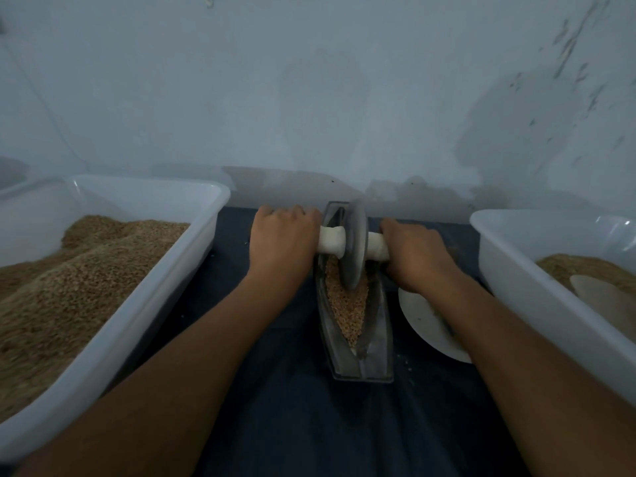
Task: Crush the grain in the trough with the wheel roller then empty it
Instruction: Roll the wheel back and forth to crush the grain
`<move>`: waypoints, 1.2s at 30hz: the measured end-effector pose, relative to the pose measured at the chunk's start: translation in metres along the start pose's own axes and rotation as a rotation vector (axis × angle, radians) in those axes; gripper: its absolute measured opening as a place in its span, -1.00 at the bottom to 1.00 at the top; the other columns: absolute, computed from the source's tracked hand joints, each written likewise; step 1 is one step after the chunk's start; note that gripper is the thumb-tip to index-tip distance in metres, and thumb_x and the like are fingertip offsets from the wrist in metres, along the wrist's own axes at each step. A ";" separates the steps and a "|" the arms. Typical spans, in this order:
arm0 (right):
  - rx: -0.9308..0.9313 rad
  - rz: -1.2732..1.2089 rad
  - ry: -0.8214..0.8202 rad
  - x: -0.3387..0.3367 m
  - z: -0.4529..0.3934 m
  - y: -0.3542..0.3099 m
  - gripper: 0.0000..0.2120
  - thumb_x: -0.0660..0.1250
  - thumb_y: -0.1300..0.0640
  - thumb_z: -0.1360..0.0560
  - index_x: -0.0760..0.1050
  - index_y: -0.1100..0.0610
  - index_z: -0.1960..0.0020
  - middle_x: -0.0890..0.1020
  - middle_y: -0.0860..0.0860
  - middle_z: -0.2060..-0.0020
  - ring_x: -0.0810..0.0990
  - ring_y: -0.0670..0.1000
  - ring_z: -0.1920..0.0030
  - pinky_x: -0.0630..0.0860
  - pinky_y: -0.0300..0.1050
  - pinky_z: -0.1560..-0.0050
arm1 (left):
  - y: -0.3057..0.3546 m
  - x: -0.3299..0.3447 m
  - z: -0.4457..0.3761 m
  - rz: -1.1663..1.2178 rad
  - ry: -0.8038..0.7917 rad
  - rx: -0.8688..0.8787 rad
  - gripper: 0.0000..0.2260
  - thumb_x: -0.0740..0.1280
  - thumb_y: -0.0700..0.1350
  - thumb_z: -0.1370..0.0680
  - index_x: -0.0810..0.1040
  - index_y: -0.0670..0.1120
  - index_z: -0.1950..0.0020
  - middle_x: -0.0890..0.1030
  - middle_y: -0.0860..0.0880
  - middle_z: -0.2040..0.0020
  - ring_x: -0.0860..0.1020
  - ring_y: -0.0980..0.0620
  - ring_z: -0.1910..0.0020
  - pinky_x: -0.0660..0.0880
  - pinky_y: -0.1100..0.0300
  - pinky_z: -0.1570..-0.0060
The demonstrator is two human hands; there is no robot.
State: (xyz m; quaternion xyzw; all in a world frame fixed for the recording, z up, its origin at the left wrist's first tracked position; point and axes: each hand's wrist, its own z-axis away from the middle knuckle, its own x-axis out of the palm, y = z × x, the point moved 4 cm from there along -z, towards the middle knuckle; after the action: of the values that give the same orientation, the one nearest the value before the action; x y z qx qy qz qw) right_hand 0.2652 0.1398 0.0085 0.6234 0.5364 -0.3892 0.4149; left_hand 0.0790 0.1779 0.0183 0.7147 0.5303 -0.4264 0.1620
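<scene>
Left hand (282, 242) and right hand (418, 256) curled, forearms extended forward.

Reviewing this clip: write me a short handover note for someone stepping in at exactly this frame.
Left hand grips the left end of the white wooden handle; right hand grips the right end.
The grey metal wheel roller stands upright in the narrow boat-shaped metal trough, towards its far end, on the tan grain.
Done: roller is in place; the grains look mostly whole.
Left: roll back and forth until crushed, then empty the trough. White plastic tubs sit on the left and right.
</scene>
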 end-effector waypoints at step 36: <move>-0.059 0.101 0.034 -0.016 0.009 -0.014 -0.66 0.43 0.13 -0.41 0.34 0.09 -0.09 0.61 0.06 0.03 0.59 0.16 0.01 0.23 -0.05 0.17 | -0.008 0.009 0.014 0.053 -0.115 -0.055 -0.90 0.32 -0.12 -0.53 0.40 -0.01 0.03 0.37 0.05 0.24 0.35 0.04 0.30 0.20 0.13 0.20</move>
State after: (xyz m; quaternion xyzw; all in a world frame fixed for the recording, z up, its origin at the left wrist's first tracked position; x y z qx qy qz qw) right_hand 0.2490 0.1274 0.0190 0.6435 0.5225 -0.3414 0.4431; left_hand 0.0666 0.1771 0.0047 0.6980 0.5126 -0.4475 0.2232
